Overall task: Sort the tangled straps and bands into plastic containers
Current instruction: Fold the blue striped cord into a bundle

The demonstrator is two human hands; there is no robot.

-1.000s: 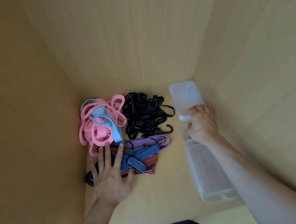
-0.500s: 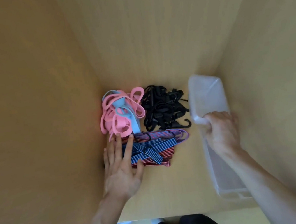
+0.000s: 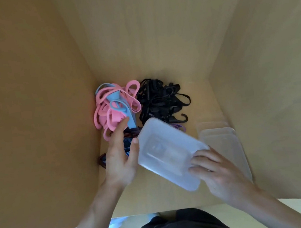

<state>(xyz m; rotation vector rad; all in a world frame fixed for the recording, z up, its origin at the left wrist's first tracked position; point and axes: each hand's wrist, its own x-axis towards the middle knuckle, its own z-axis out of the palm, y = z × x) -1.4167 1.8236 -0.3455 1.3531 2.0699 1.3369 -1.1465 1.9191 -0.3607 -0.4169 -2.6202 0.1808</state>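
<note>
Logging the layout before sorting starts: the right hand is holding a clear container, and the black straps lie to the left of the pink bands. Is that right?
Not quite: the black straps lie to the right of the pink bands, not the left, as the head view shows. The right hand does hold the clear container.
</note>
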